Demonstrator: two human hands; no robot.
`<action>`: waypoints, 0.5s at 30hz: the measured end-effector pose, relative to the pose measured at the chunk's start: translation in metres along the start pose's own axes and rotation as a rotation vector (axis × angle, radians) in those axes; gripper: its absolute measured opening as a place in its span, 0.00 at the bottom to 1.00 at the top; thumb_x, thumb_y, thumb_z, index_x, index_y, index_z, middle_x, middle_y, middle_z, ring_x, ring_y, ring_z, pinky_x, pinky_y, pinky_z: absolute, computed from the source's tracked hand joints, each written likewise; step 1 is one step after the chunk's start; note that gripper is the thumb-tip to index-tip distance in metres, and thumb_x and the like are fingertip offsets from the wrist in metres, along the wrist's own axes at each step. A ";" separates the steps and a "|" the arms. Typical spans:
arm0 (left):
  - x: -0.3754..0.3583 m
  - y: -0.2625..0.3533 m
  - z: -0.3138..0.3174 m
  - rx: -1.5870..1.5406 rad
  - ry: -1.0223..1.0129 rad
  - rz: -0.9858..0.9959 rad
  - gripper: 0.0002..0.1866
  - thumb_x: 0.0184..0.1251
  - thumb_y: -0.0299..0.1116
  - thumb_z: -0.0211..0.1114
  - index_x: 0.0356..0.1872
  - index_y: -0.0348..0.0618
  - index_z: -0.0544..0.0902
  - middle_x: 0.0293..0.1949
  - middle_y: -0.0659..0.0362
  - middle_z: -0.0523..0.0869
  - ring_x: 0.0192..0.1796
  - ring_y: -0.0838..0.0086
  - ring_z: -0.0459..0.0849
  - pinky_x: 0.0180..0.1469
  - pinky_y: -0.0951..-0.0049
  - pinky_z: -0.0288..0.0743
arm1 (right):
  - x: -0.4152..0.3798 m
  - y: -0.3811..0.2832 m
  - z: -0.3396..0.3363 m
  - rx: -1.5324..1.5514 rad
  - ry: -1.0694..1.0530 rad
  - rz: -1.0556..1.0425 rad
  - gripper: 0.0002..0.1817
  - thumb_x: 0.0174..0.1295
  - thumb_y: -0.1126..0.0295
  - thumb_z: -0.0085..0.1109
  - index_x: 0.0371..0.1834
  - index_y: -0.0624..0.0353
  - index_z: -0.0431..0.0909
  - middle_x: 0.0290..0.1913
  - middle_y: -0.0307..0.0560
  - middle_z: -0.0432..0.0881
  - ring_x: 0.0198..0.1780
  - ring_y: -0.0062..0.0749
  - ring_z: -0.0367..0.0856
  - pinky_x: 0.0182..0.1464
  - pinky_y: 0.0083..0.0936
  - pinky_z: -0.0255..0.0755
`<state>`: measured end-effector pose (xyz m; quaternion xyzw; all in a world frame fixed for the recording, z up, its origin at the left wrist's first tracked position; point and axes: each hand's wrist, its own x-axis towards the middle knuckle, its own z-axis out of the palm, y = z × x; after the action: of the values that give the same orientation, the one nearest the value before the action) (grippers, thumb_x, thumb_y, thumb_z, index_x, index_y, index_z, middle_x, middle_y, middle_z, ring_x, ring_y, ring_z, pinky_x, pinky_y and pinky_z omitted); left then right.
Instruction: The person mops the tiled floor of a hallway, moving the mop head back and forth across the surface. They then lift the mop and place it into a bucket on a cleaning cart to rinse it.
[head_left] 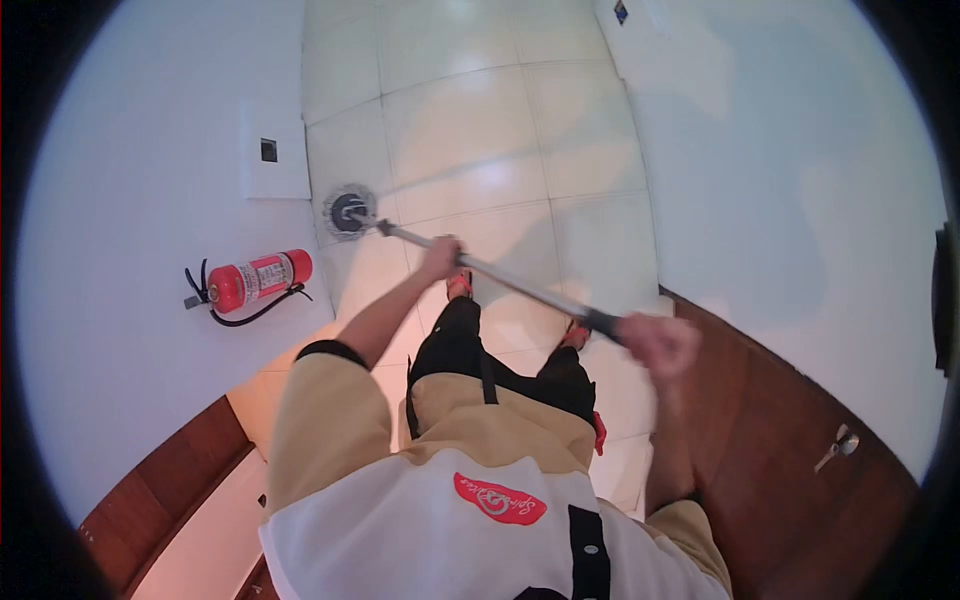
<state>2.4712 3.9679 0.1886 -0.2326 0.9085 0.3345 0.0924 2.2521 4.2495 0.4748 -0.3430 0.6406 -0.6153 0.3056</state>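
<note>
**Mop held in both hands, head on the tiled floor by the wall**

The mop (pixel 349 211) runs diagonally across the view. Its round head rests on the floor (pixel 480 130) at the foot of the white wall, ahead of the person and to their left. The metal pole slopes back from the head toward the person's right side.

The left hand (pixel 442 258) is closed around the pole partway along, the nearer of the two hands to the head. The right hand (pixel 658 343) is clamped on the dark grip at the upper end, blurred. The hands are well apart along the pole.

A red fire extinguisher (pixel 258 281) stands against the wall, near the mop head and clear of it. A dark wooden door (pixel 790 430) with a metal handle lies to the right.
</note>
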 end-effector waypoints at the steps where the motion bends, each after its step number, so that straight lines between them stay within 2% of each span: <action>1: 0.018 0.050 0.042 -0.031 -0.015 -0.032 0.06 0.39 0.29 0.61 0.21 0.39 0.76 0.29 0.48 0.76 0.37 0.55 0.74 0.39 0.61 0.69 | -0.025 -0.031 -0.044 -0.096 0.241 0.171 0.15 0.50 0.62 0.51 0.19 0.65 0.75 0.15 0.40 0.72 0.15 0.20 0.67 0.17 0.19 0.62; 2: 0.035 0.106 0.084 -0.089 -0.018 0.035 0.06 0.40 0.26 0.57 0.23 0.38 0.76 0.30 0.48 0.76 0.38 0.55 0.75 0.38 0.59 0.69 | -0.056 -0.061 -0.085 -0.192 0.483 0.337 0.16 0.50 0.61 0.51 0.19 0.65 0.75 0.17 0.41 0.74 0.15 0.20 0.68 0.17 0.18 0.62; 3: 0.053 0.185 0.101 0.006 -0.280 0.045 0.08 0.42 0.26 0.56 0.27 0.37 0.76 0.33 0.47 0.76 0.39 0.56 0.75 0.39 0.59 0.70 | -0.089 -0.087 -0.139 -0.347 0.544 0.224 0.14 0.51 0.63 0.51 0.20 0.64 0.75 0.17 0.42 0.73 0.17 0.23 0.68 0.20 0.20 0.63; 4: 0.058 0.264 0.106 -0.020 -0.304 0.138 0.10 0.43 0.28 0.56 0.30 0.36 0.75 0.35 0.47 0.76 0.42 0.57 0.74 0.40 0.57 0.70 | -0.122 -0.120 -0.181 -0.733 0.466 -0.033 0.12 0.51 0.65 0.51 0.20 0.63 0.74 0.17 0.42 0.73 0.18 0.25 0.69 0.24 0.22 0.64; 5: 0.067 0.331 0.126 -0.160 -0.215 0.157 0.07 0.41 0.26 0.56 0.25 0.38 0.76 0.32 0.45 0.75 0.38 0.54 0.74 0.39 0.57 0.69 | -0.145 -0.158 -0.210 -1.363 0.401 -0.315 0.10 0.52 0.67 0.51 0.20 0.62 0.73 0.17 0.43 0.73 0.19 0.27 0.70 0.27 0.25 0.65; 6: 0.075 0.392 0.122 -0.182 -0.319 0.247 0.10 0.40 0.27 0.57 0.28 0.40 0.77 0.36 0.48 0.76 0.43 0.56 0.73 0.40 0.56 0.69 | -0.164 -0.189 -0.225 -1.733 0.407 -0.509 0.09 0.53 0.69 0.50 0.21 0.62 0.72 0.17 0.43 0.72 0.21 0.29 0.70 0.31 0.27 0.66; 7: 0.076 0.442 0.101 -0.320 -0.313 0.353 0.12 0.39 0.29 0.58 0.31 0.43 0.77 0.39 0.52 0.76 0.45 0.57 0.72 0.40 0.58 0.70 | -0.173 -0.210 -0.227 -1.796 0.462 -0.583 0.07 0.53 0.71 0.50 0.21 0.61 0.71 0.17 0.43 0.72 0.22 0.31 0.71 0.34 0.29 0.66; 8: 0.089 0.470 0.127 -0.323 -0.202 0.493 0.14 0.37 0.31 0.61 0.32 0.45 0.77 0.38 0.54 0.76 0.44 0.59 0.73 0.40 0.59 0.71 | -0.183 -0.215 -0.222 -1.295 0.686 -0.478 0.10 0.54 0.70 0.46 0.16 0.57 0.65 0.13 0.40 0.66 0.17 0.27 0.63 0.32 0.27 0.63; 10: 0.108 0.507 0.128 -0.261 -0.239 0.548 0.13 0.38 0.35 0.63 0.29 0.42 0.77 0.35 0.53 0.77 0.43 0.60 0.73 0.40 0.60 0.72 | -0.196 -0.218 -0.221 -0.663 0.822 -0.334 0.14 0.56 0.68 0.39 0.12 0.55 0.61 0.08 0.37 0.59 0.13 0.21 0.57 0.29 0.26 0.60; 12: 0.115 0.512 0.121 -0.277 -0.206 0.581 0.13 0.38 0.35 0.63 0.29 0.42 0.77 0.34 0.54 0.77 0.42 0.61 0.73 0.39 0.61 0.72 | -0.189 -0.225 -0.218 -0.427 0.728 -0.290 0.15 0.58 0.67 0.35 0.14 0.56 0.63 0.07 0.38 0.57 0.12 0.18 0.59 0.28 0.28 0.61; 15: 0.103 0.487 0.106 -0.362 -0.108 0.548 0.12 0.39 0.35 0.63 0.27 0.43 0.76 0.32 0.54 0.76 0.41 0.60 0.74 0.39 0.61 0.71 | -0.173 -0.225 -0.223 -0.173 0.956 -0.360 0.16 0.55 0.67 0.36 0.09 0.48 0.53 0.05 0.34 0.49 0.10 0.16 0.46 0.27 0.24 0.55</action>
<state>2.1461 4.3251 0.3497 0.0259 0.8569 0.5148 0.0043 2.1849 4.5176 0.7061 -0.1523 0.6882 -0.6908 -0.1613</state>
